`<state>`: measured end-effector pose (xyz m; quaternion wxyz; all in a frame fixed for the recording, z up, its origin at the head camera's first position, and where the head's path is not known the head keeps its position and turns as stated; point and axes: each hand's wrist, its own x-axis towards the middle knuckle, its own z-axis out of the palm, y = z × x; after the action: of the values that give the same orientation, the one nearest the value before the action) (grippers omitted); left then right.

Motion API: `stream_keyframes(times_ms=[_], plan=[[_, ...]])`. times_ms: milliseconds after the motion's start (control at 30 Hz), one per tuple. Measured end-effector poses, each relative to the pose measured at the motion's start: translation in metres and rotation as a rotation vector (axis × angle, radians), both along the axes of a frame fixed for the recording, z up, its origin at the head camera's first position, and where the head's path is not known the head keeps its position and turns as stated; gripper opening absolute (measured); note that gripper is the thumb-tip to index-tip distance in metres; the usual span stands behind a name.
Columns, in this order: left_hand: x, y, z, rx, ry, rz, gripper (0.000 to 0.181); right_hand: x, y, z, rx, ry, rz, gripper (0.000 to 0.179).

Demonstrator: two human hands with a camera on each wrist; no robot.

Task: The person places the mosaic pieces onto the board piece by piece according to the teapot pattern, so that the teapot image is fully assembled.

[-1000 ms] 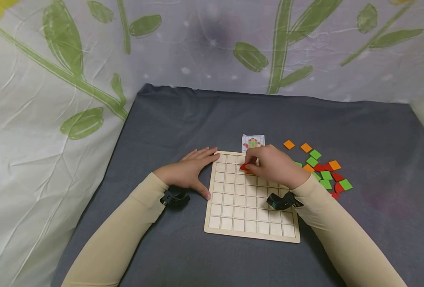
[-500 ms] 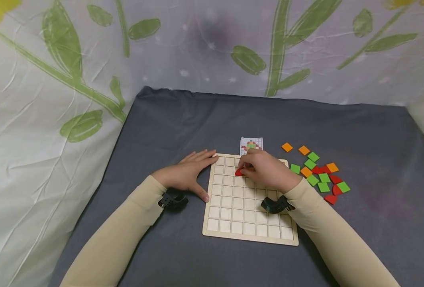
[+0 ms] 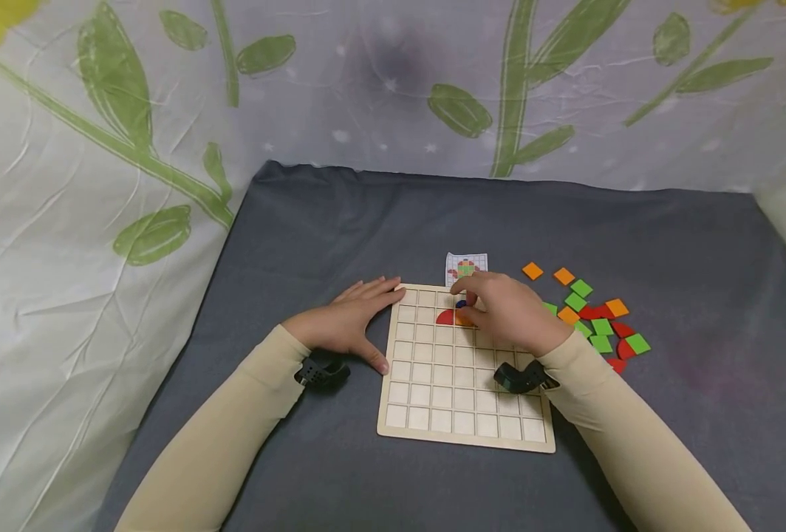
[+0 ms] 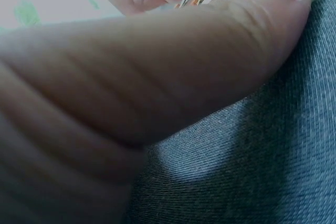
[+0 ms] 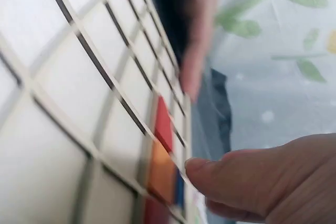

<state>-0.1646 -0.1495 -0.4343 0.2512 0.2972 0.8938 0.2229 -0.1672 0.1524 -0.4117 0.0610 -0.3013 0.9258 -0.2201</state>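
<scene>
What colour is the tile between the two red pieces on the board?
The tile is orange; the right wrist view shows it best.

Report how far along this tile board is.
Looks done: a red tile and an orange tile sit on the board. In hand: the right hand is at a blue piece; its grip is unclear. Remaining: most visible cells are bare, and loose tiles lie beside the board.

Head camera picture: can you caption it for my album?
Left hand touching a grid board, right hand near its red and orange pieces.
</scene>
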Motion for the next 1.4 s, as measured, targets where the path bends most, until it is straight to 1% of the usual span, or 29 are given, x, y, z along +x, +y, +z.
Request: stream_keyframes(times_ms=[67,300,433,533,600,767,967,1067,1200,1400], plan=[[0.000,0.000,-0.001,0.003,0.000,0.000,0.132,-0.002,0.010,0.004,0.010,-0.018,-0.037,0.025],[0.000,0.000,-0.001,0.000,0.005,0.000,0.133,-0.011,0.052,0.011,0.006,-0.047,-0.117,0.020],[0.001,-0.001,0.000,0.007,0.006,0.003,0.132,-0.009,0.071,0.015,0.020,-0.091,-0.177,0.021],[0.001,-0.001,0.001,0.012,0.003,0.009,0.132,-0.008,0.079,0.014,0.039,-0.130,-0.199,0.022],[0.001,-0.002,0.002,0.012,-0.003,0.011,0.132,-0.006,0.083,0.012,0.049,-0.141,-0.198,0.023],[0.000,-0.001,0.003,0.015,-0.008,0.008,0.132,-0.001,0.093,0.007,0.081,-0.101,-0.165,0.022],[0.003,0.000,0.003,0.016,-0.015,0.013,0.131,0.000,0.100,0.003,0.094,-0.144,-0.135,0.026],[0.004,0.000,0.001,0.014,-0.010,0.010,0.131,0.000,0.101,0.000,0.090,-0.124,-0.121,0.025],[0.003,0.000,0.001,0.024,-0.005,0.013,0.130,0.001,0.102,-0.002,0.090,-0.094,-0.138,0.023],[0.001,-0.001,0.003,0.016,-0.009,0.011,0.130,0.004,0.103,-0.004,0.084,-0.086,-0.185,0.020]])
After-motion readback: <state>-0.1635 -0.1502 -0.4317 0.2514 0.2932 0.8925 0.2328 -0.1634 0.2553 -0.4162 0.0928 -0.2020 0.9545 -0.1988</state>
